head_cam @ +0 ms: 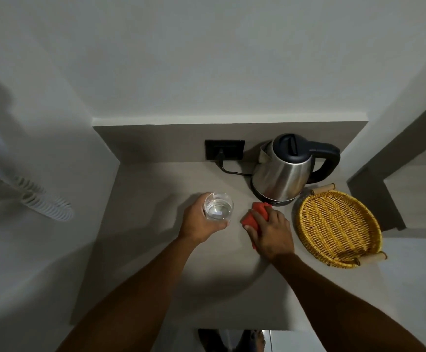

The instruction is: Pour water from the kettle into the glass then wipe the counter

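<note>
A clear glass (218, 206) holding water sits near the middle of the grey counter (156, 224). My left hand (198, 219) is wrapped around its left side. A red cloth (255, 216) lies bunched on the counter just right of the glass, and my right hand (270, 231) presses down on it with fingers curled over it. The steel kettle (283, 171) with a black lid and handle stands upright on its base behind the cloth, close to the back wall.
A yellow wicker tray (339, 224) with wooden handles lies at the counter's right. A black wall socket (224, 149) with the kettle's cord is at the back. A coiled white cord (46, 201) hangs at the left wall. The counter's front edge is near my body.
</note>
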`<state>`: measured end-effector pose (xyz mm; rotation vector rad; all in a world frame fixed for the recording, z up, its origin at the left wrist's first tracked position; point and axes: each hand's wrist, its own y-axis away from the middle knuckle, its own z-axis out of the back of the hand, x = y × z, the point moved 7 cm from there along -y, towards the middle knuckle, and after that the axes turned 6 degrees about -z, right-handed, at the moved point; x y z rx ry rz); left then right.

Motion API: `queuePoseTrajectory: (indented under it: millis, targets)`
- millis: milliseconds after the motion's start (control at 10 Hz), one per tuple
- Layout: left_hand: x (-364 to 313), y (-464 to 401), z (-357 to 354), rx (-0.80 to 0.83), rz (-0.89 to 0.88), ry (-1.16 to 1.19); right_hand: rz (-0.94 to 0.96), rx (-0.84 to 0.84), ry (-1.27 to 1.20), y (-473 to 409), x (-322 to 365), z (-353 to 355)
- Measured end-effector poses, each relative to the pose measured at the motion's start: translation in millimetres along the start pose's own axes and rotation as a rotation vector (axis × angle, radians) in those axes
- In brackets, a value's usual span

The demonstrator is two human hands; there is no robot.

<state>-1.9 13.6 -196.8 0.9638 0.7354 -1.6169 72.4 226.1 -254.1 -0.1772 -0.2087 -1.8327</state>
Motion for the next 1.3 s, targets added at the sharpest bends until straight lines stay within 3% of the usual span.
queuePoseTrajectory:
  millis: [300,500,600,700,800,900,1000,1100,1300]
  targets:
    - [-1,0,-5,-0.013,-0.027,-0.011,0.020,-0.040,-0.131,-3,4,29]
    - [9,-1,-9,-0.024,-0.045,0.024,-0.094,-0.245,-0.135,6,-54,81]
    - [12,-2,-10,-0.021,-0.053,0.015,-0.213,-0.267,-0.147,7,-92,92]
    - [17,-3,-12,0.007,-0.046,0.027,-0.383,-0.111,-0.142,-3,-129,81]
    - [23,-5,-15,0.079,-0.095,-0.050,-0.442,0.091,-0.101,-15,-146,61]
    - [27,-4,-14,0.149,-0.198,-0.182,-0.466,0.174,-0.053,-19,-147,50]
    - [40,5,-19,0.200,-0.261,-0.581,-0.433,0.131,-0.031,-14,-141,52]
    - [43,10,-19,0.239,-0.201,-0.652,-0.343,0.050,-0.044,-7,-128,68]
    - [9,6,7,0.223,-0.158,-0.399,-0.151,-0.261,-0.122,0,-78,133]
